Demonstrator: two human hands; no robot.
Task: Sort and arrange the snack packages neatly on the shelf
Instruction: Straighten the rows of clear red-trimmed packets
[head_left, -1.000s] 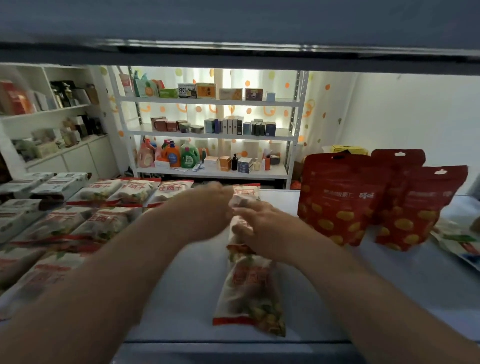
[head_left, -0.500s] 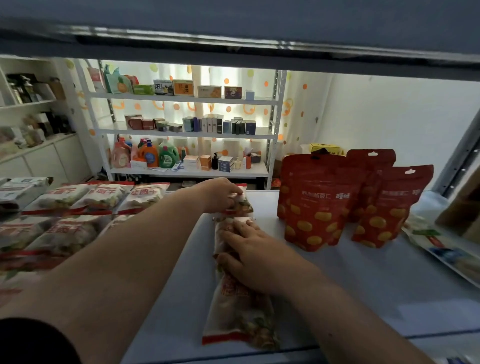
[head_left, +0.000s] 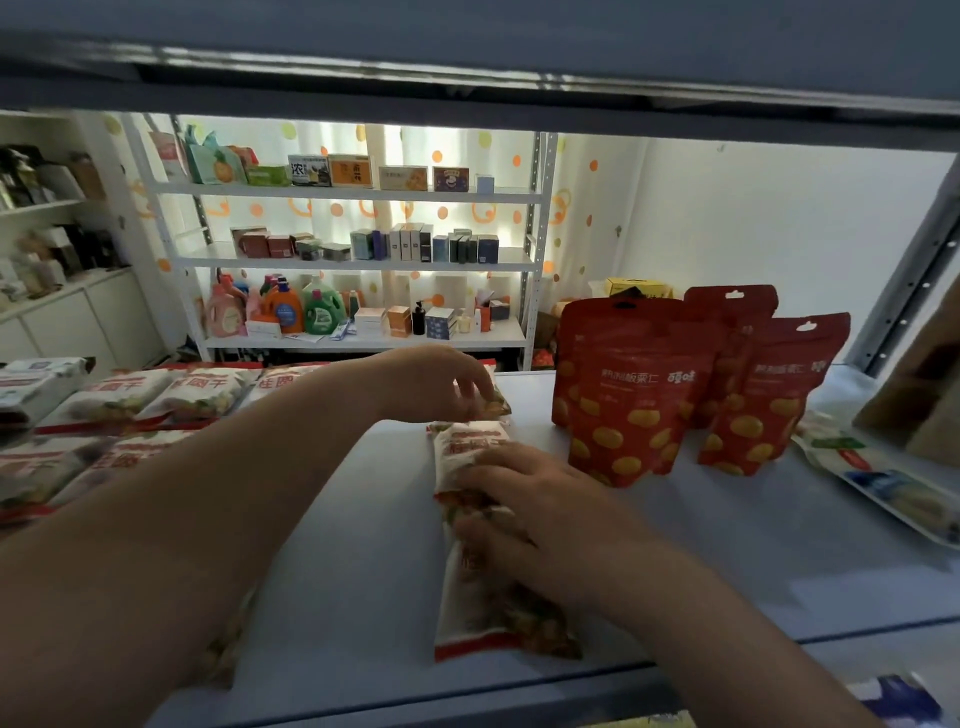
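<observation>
Head view gives me a pale grey shelf (head_left: 727, 545) with both my bare arms reaching in. My right hand (head_left: 524, 499) lies palm-down, fingers spread, pressing on the near white-and-red snack package (head_left: 483, 613), which lies flat in the middle of the shelf, running from the near edge toward the far side. My left hand (head_left: 441, 382) is farther in, fingers curled and pinching the corner of a second package (head_left: 493, 405) just beyond the first. On the left, more white-and-red packages (head_left: 156, 395) lie flat in rows. On the right, three red pouches (head_left: 634, 395) stand upright, close together. At the far right edge a flat white packet (head_left: 883, 478) lies on the shelf.
</observation>
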